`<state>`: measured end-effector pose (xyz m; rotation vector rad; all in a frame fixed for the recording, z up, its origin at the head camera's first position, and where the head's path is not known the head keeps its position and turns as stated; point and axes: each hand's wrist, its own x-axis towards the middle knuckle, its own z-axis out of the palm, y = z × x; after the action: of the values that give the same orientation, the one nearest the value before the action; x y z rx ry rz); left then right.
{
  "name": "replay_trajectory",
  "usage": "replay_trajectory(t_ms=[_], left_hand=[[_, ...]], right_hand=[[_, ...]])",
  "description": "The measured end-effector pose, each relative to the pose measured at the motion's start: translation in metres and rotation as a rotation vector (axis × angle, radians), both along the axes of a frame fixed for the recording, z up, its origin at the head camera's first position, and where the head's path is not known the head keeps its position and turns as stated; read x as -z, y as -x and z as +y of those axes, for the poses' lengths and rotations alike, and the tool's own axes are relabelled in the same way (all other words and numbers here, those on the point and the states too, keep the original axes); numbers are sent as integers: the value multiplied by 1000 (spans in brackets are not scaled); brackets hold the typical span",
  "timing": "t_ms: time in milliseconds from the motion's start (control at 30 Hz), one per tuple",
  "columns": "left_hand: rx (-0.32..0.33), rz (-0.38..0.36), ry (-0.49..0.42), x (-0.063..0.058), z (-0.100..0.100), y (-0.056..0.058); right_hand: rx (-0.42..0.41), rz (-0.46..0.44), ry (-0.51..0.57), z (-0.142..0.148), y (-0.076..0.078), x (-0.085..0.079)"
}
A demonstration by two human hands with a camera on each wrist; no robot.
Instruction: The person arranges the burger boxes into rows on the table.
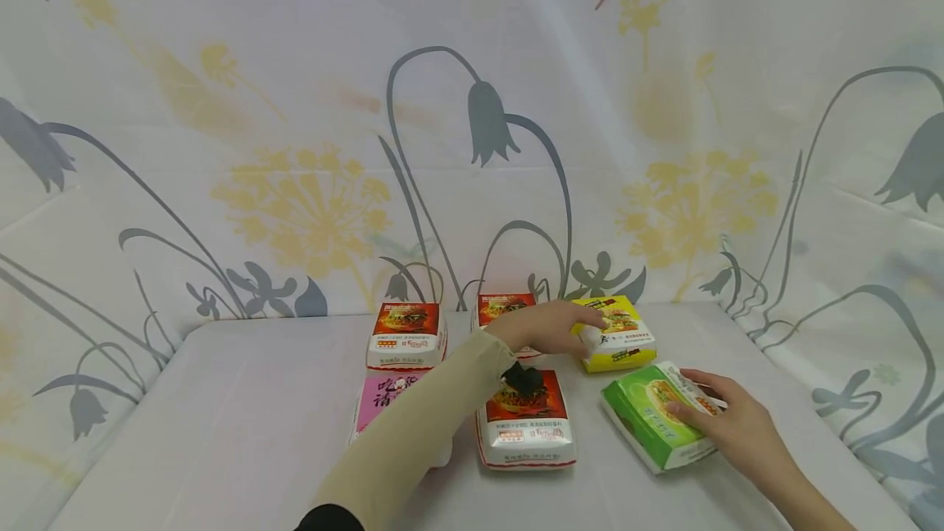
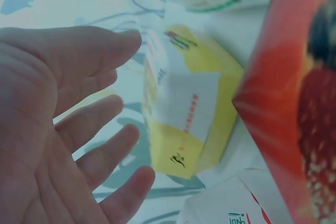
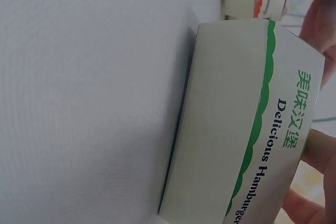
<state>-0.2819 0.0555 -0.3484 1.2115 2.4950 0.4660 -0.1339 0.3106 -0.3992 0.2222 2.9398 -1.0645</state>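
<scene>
My left hand (image 1: 542, 326) reaches across the table to a yellow hamburger box (image 1: 623, 342) at the back right. Its fingers are apart and loosely bent beside that box in the left wrist view, with nothing held between them. At the front right, my right hand (image 1: 741, 424) grips the right end of a green and white hamburger box (image 1: 649, 412), thumb over the top and fingers at the far side. In the right wrist view this box (image 3: 226, 124) sits at an angle close over the white cloth, its lettered side facing the camera.
Red and white burger boxes stand in the middle: one at back left (image 1: 407, 330), one behind my left hand (image 1: 505, 303), one in front (image 1: 525, 433). My left sleeve (image 1: 413, 433) partly covers a pink box (image 1: 372, 400). A flower-patterned curtain (image 1: 472, 211) rises behind the white table (image 1: 243, 416).
</scene>
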Motion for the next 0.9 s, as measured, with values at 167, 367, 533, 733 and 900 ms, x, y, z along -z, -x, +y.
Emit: replay_trajectory(t_ms=[167, 367, 533, 733, 900], left_hand=[[57, -40, -40, -5, -7, -9], [106, -75, -117, -7, -12, -26], [103, -62, -116, -4, -10, -44], [141, 29, -33, 4, 0, -57], [158, 82, 21, 9, 4, -62]], right_hand=[[-1, -12, -10, -4, 0, -1], [-8, 3, -20, -5, 0, 1], [-16, 33, -26, -8, -1, 1], [-26, 73, -48, -10, -3, 3], [-26, 71, -55, -11, -3, 3]])
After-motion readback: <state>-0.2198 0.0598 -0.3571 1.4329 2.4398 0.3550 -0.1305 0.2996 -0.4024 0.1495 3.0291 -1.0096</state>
